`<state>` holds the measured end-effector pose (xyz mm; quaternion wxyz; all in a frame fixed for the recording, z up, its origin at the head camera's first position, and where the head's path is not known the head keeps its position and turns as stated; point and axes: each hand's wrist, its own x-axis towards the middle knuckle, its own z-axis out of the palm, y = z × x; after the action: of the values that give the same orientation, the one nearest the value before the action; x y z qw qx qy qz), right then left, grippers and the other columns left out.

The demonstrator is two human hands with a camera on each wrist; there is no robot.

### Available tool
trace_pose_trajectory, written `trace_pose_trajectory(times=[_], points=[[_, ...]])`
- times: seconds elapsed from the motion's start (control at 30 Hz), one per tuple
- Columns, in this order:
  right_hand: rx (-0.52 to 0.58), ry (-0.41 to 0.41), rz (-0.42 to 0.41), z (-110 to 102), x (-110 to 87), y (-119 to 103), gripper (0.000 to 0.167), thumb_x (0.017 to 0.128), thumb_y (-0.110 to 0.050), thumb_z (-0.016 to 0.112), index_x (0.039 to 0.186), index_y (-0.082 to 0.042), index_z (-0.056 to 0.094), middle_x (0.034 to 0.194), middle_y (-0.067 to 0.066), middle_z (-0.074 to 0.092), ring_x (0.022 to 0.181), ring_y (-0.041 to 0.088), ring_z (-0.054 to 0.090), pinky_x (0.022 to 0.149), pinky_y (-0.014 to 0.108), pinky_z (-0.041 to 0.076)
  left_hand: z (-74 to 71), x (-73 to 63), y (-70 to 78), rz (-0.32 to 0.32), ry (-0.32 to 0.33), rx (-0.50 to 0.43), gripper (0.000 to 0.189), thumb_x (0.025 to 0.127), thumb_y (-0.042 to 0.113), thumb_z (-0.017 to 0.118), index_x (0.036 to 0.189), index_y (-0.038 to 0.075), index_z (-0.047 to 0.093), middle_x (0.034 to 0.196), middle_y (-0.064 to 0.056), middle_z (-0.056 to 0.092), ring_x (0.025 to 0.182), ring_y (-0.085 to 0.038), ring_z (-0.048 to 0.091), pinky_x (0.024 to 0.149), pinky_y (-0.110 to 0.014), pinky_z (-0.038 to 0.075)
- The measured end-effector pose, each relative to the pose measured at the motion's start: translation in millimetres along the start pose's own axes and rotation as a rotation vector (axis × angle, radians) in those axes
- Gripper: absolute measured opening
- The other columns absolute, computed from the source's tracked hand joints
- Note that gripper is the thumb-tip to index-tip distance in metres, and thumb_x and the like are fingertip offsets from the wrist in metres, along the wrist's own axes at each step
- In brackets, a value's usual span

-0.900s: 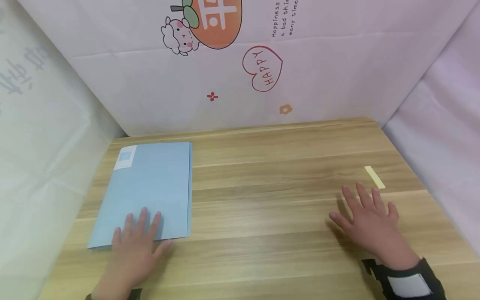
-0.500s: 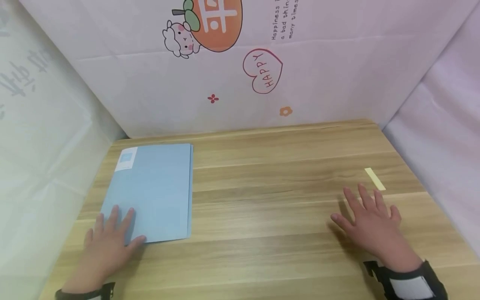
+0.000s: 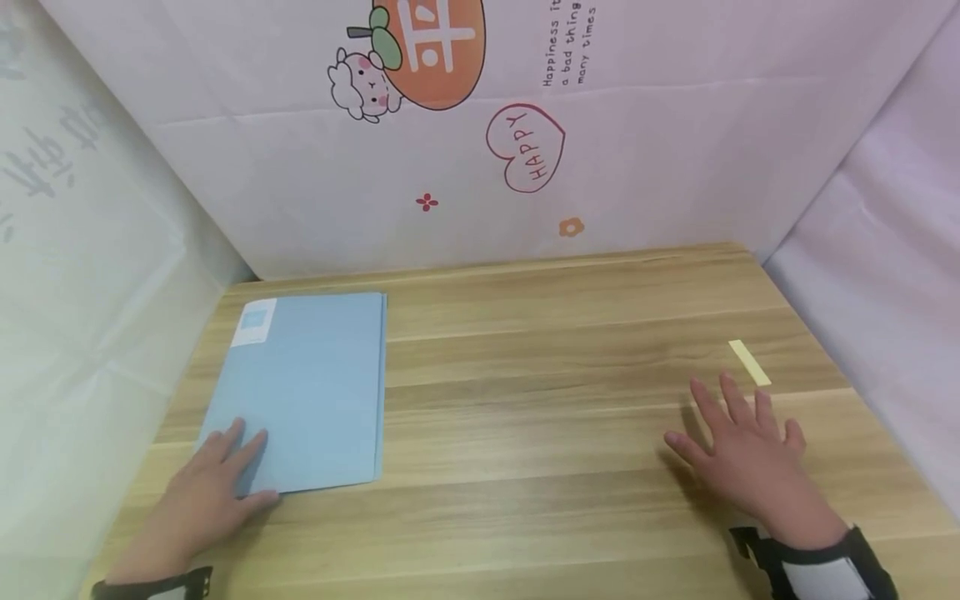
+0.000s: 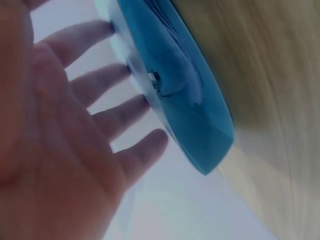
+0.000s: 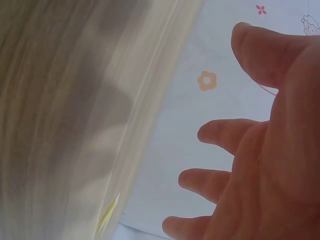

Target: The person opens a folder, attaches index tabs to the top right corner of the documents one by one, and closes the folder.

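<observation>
And the left hand (image 3: 198,500) has slid across since the first frame, from the blue folder's (image 3: 315,383) near edge to its near-left corner, fingers extended and touching the cover, gripping nothing! The folder lies where it was, on the left of the table (image 3: 510,433). Over on the right, the right hand (image 3: 753,467) barely changes: spread, holding nothing, just short of the yellow strip (image 3: 749,362). The folder's white label (image 3: 253,322) is too small to read; the heart (image 3: 527,148) on the cloth (image 3: 300,183) says "HAPPY", near "Happiness", "a bad thing", "many times".
</observation>
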<state>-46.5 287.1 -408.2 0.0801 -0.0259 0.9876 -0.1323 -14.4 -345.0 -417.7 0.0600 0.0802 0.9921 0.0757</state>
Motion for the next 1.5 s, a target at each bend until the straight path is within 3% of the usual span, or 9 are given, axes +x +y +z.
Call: trace_pose_trajectory(times=[0.2, 0.4, 0.97, 1.33, 1.5], points=[[-0.011, -0.011, -0.016, 1, -0.5, -1, 0.09, 0.097, -0.066, 0.044, 0.158, -0.005, 0.019, 0.158, 0.033, -0.001, 0.134, 0.067, -0.003, 0.091, 0.084, -0.003, 0.5, 1.7, -4.4, 0.046, 0.014, 0.061, 0.074, 0.075, 0.045, 0.083, 0.127, -0.004, 0.064, 0.139, -0.035, 0.045, 0.124, -0.063, 0.036, 0.099, -0.069, 0.031], [-0.013, -0.019, -0.019, 1, -0.2, -2, 0.09, 0.097, -0.067, 0.043, 0.158, -0.004, 0.021, 0.158, 0.034, 0.002, 0.135, 0.066, -0.001, 0.091, 0.084, -0.003, -0.3, 3.6, -4.7, 0.041, -0.011, 0.053, 0.074, 0.072, 0.04, 0.086, 0.128, -0.004, 0.064, 0.139, -0.035, 0.045, 0.124, -0.063, 0.036, 0.1, -0.068, 0.031], [-0.013, -0.013, -0.031, 1, -0.1, -6, 0.089, 0.096, -0.067, 0.044, 0.156, -0.003, 0.026, 0.158, 0.034, 0.006, 0.136, 0.064, 0.002, 0.093, 0.083, -0.002, -3.2, 9.1, -3.3, 0.039, -0.047, -0.004, 0.063, 0.077, 0.033, 0.083, 0.128, -0.001, 0.065, 0.14, -0.035, 0.045, 0.125, -0.063, 0.034, 0.104, -0.067, 0.024], [-0.023, -0.005, -0.031, 5, 0.3, -7, 0.09, 0.096, -0.068, 0.044, 0.155, -0.002, 0.028, 0.157, 0.035, 0.009, 0.136, 0.063, 0.004, 0.094, 0.082, -0.002, 2.7, 9.6, 9.7, 0.089, -0.028, 0.002, 0.062, 0.079, 0.035, 0.082, 0.129, 0.004, 0.066, 0.14, -0.031, 0.048, 0.127, -0.06, 0.037, 0.105, -0.065, 0.026], [-0.023, -0.005, -0.029, 4, 0.5, -7, 0.09, 0.096, -0.068, 0.044, 0.155, -0.002, 0.029, 0.156, 0.036, 0.009, 0.136, 0.063, 0.004, 0.094, 0.082, -0.002, 2.8, 12.4, 23.2, 0.093, -0.043, -0.008, 0.064, 0.079, 0.038, 0.082, 0.132, 0.006, 0.065, 0.142, -0.029, 0.047, 0.128, -0.059, 0.036, 0.104, -0.065, 0.028]])
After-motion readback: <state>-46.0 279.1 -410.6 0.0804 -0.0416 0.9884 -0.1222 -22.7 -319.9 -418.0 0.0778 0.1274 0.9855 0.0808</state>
